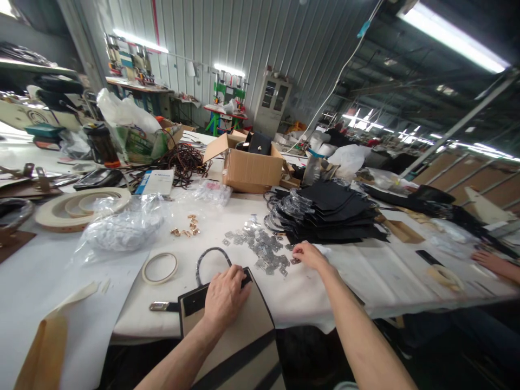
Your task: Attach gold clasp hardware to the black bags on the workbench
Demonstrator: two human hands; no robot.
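Note:
Before me lies a beige bag panel (252, 319) with black trim, hanging partly over the table's front edge. A clear-wrapped handle (211, 252) loops up from its top, and a strap with a metal clasp (158, 306) sticks out on the left. My left hand (227, 295) grips the panel's top edge, fingers curled over the black band. At the right side of a scattered pile of small metal plates (264, 249), my right hand (311, 255) pinches a small metal plate (295, 260), mostly covered by the fingertips.
Stacked black bag pieces (329, 211) lie right of the pile. A tape roll (160, 268), gold-coloured fittings (187, 232) and a clear plastic bag (122, 227) are on the left. Behind stands an open cardboard box (254, 169). Another person's hand (489, 261) rests at far right.

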